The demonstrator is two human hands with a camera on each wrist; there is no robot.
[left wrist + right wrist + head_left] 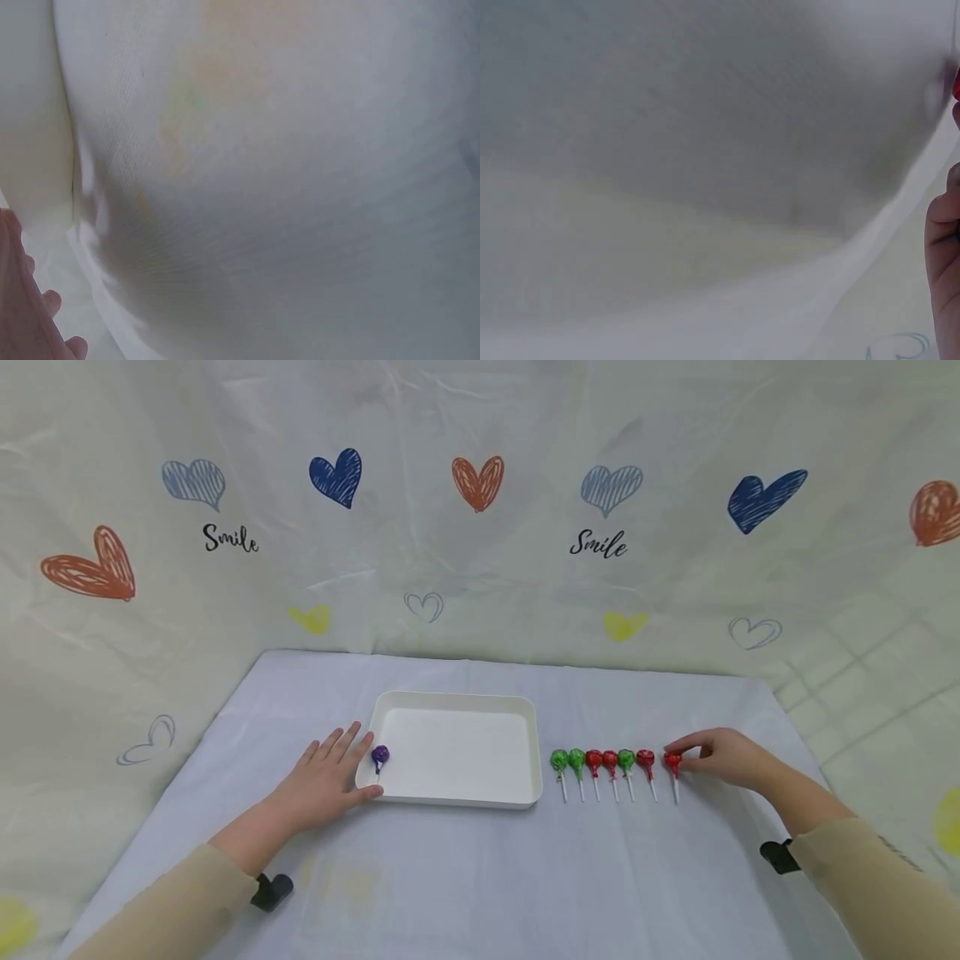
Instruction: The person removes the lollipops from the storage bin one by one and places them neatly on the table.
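My left hand (322, 785) lies with fingers spread at the left end of a white tray (457, 802), its thumb at the near rim. Inside the tray, close to that hand, is a purple-wrapped lollipop (380, 754) with its stick toward me. My right hand (731, 757) pinches the wrapped head of a red lollipop (672, 762) at the right end of a row. The right wrist view catches only some fingers (945, 247) and a sliver of red at its edge. In the left wrist view, part of the left hand (30, 315) shows at the lower left.
Right of the tray, green lollipops (559, 760) and red lollipops (593, 760) stand side by side in a row, sticks toward me. A white cloth (480, 885) covers the table. Behind it hangs a pale backdrop (420, 552) with printed hearts.
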